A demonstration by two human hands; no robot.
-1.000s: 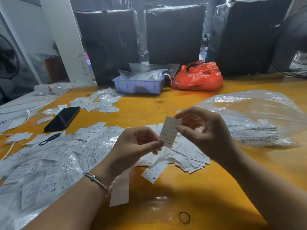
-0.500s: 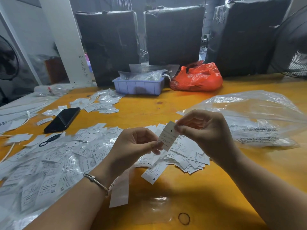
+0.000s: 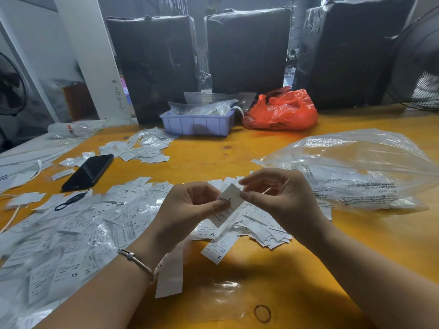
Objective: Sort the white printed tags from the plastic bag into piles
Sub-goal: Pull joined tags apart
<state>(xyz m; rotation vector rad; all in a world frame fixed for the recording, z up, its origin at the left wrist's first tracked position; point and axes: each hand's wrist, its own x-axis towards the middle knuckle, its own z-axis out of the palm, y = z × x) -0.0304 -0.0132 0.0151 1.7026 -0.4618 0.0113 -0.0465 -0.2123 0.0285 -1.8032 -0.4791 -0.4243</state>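
Nearest, bottom centre: a thin black rubber band lay on the yellow table, beside a flat clear film sleeve.

Mid-frame: both hands pinched one white printed tag. Left hand had thumb and forefinger clamped on the tag's lower-left edge; right hand pinched its upper-right edge. The tag sat tilted between them, above the table, top end toward the right hand. Versus a second ago it sat lower and leaned further, and the hands were closer together.

Under the hands: a loose pile of tags, thin paper-like strips, with S and XL readable. Lower left: a bigger spread of tags mixed with crinkled clear film, XS visible.

Right of centre: the clear plastic bag, puffed and glossy, warning text printed on it, tags inside.

Left-middle: a black phone face up, a black ring-shaped item just below it, and a smaller tag pile beyond.

Upper centre: a lilac plastic tray holding clear bags, an orange plastic bag just beside it. Behind: three black film-wrapped blocks. Far right edge: a fan grille.
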